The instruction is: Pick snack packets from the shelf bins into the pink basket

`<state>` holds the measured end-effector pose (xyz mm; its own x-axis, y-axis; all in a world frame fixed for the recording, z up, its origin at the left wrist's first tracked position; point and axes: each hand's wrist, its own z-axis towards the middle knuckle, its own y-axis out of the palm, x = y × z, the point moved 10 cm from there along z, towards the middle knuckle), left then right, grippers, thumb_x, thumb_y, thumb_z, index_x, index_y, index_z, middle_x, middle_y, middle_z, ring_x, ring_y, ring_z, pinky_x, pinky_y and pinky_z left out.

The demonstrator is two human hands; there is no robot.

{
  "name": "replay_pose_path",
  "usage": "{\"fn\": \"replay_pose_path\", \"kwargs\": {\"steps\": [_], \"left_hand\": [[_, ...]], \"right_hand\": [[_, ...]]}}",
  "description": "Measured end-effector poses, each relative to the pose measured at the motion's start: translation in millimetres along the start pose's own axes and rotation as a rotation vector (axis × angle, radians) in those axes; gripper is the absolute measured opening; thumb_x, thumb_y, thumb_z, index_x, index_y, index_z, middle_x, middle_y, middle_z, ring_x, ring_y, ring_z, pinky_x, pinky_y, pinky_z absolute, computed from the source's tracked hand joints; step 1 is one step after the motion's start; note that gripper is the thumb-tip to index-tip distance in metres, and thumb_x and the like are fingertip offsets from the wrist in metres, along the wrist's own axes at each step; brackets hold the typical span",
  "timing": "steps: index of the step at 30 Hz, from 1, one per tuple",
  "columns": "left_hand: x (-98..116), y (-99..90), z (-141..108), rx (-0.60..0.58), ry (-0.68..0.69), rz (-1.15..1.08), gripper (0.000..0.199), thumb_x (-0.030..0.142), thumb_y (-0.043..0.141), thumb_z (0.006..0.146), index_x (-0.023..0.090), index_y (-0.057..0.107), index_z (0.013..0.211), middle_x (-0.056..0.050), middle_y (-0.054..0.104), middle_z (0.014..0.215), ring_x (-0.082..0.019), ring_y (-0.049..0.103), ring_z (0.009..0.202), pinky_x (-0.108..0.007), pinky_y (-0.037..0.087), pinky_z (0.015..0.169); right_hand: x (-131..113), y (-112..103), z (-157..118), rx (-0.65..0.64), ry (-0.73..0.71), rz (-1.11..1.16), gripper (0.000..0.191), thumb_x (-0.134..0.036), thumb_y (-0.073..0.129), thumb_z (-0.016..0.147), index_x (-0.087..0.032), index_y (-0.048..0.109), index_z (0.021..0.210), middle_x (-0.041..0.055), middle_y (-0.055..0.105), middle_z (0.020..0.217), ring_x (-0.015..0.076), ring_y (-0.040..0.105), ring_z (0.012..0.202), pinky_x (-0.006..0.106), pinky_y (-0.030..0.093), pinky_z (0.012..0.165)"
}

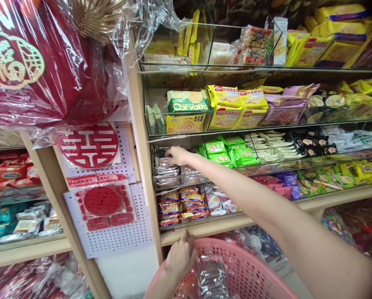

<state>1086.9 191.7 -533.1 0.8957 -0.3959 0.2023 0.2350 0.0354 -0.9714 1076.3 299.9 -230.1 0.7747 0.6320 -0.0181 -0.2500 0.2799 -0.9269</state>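
Note:
My right hand point(178, 155) reaches into a glass-fronted compartment on the third shelf. Its fingers are bent and pinched together at a silver packet point(165, 170) in a stack of similar ones; the fingertips are partly hidden. Down below, my left hand point(181, 254) is closed at the far left rim of a pink plastic basket point(251, 263), its fingers curled over the edge. Inside the basket, beside that hand, lies a clear bag of silver packets point(212, 276).
Orange-and-blue snack packets point(190, 201) fill the compartment below my right hand, and green packets point(231, 150) lie to its right. Yellow packs point(238, 101) stand one shelf up. A large red plastic-wrapped item point(64, 83) juts out at upper left, before a wooden upright point(142, 137).

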Motion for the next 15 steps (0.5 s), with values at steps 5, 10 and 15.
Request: {"fn": "replay_pose_path", "kwargs": {"steps": [5,10,15], "left_hand": [[-1,3.0,0,-0.003,0.001,0.028,0.032,0.019,0.034,0.082,0.020,0.055,0.107,-0.008,0.051,0.119,-0.023,0.066,0.088,-0.032,0.051,0.070],[0,2.2,0,-0.027,-0.015,0.060,0.031,0.020,0.033,0.084,0.020,0.055,0.107,-0.008,0.051,0.120,-0.022,0.067,0.085,-0.031,0.051,0.069],[2,-0.1,-1,-0.044,-0.017,0.063,0.030,0.023,0.033,0.088,0.021,0.054,0.110,-0.008,0.049,0.123,-0.021,0.067,0.087,-0.031,0.051,0.075]], "right_hand": [[-2,0,-1,0.012,-0.015,0.041,0.024,-0.031,0.068,0.074,-0.017,0.066,0.093,0.0045,0.067,0.095,0.0180,0.059,0.085,0.024,0.039,0.066],[-2,-14,-8,0.101,-0.043,0.089,0.020,-0.027,0.063,0.078,-0.015,0.063,0.094,0.0041,0.064,0.094,0.0161,0.056,0.084,0.024,0.037,0.068],[-10,-52,-58,0.311,-0.131,0.183,0.016,-0.025,0.060,0.081,-0.012,0.058,0.090,0.0033,0.060,0.091,0.0149,0.051,0.083,0.026,0.037,0.073]]}}
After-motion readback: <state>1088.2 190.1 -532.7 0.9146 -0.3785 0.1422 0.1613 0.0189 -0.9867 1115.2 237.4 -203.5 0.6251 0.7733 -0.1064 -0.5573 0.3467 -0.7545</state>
